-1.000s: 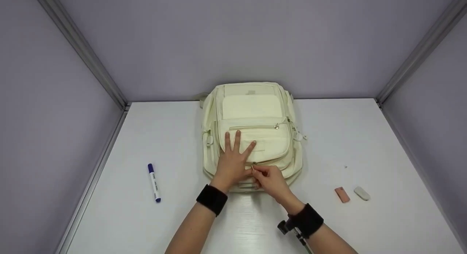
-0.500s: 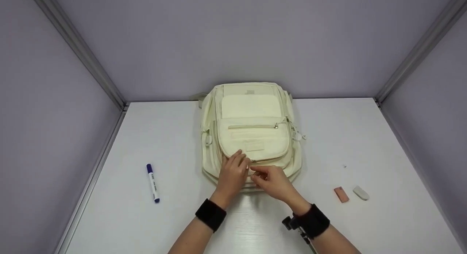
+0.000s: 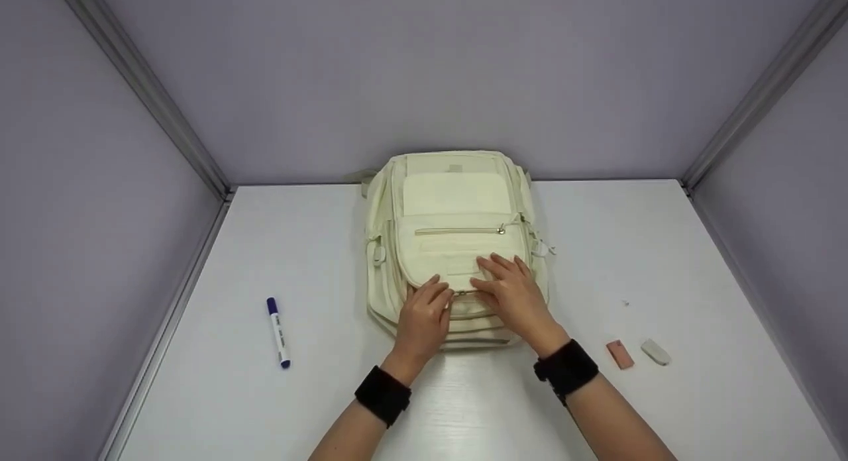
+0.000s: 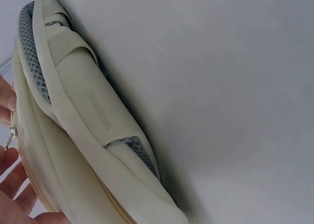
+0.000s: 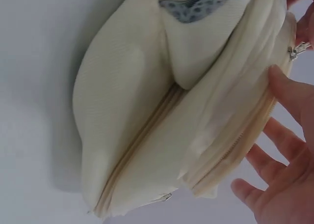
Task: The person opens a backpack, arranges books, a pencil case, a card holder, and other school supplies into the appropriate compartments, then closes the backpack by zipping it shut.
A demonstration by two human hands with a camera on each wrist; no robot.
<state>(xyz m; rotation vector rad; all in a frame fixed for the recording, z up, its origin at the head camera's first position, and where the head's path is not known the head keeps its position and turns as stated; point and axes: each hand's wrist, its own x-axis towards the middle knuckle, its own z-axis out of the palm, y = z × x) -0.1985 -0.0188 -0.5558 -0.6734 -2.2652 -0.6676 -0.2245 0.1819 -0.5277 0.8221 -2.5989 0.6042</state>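
Observation:
A cream backpack (image 3: 457,193) lies with its front pocket facing up. My left hand (image 3: 421,322) is at the pocket's lower edge, fingers bent, pinching a small metal zipper pull (image 4: 11,132); its fingertips are partly hidden. Beside it, my right hand (image 3: 520,302) rests on the pocket front with spread, fairly straight fingers. In the right wrist view the right thumb (image 5: 289,89) touches the zipped edge close to the pull, while the other fingers reach past that edge. The pocket's curved zipper (image 5: 230,148) shows along the edge.
A blue-capped marker (image 3: 278,333) lies on the white table (image 3: 311,249) to the left. Towards the right are a pinkish eraser-like block (image 3: 620,354), a pale rounded block (image 3: 656,352) and a tiny scrap (image 3: 625,303). Grey panels (image 3: 450,70) stand behind and at both sides.
My left hand has drawn its spread fingers back from the pocket front and bent them at the lower edge. My right hand has left the zipper pull and moved up and right onto the pocket.

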